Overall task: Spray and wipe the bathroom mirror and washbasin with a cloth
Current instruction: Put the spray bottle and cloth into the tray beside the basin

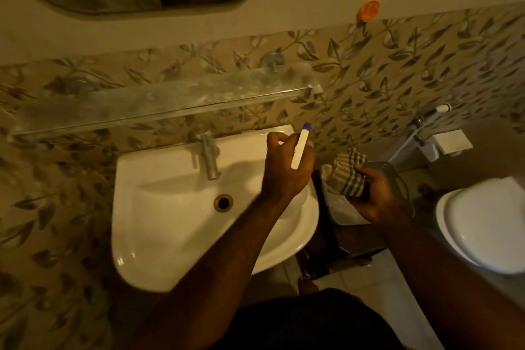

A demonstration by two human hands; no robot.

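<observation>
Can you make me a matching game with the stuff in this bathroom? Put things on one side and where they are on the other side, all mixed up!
Things:
1. checked cloth
2. white stick with a blue tip
3. orange hook
4. tap

Places:
A. stuck high on the plain wall
B. standing at the back of the washbasin
C. bunched up in the right hand
D. held in the left hand, over the basin's right side

Pairs: 1-C, 2-D, 3-A, 4-B
</observation>
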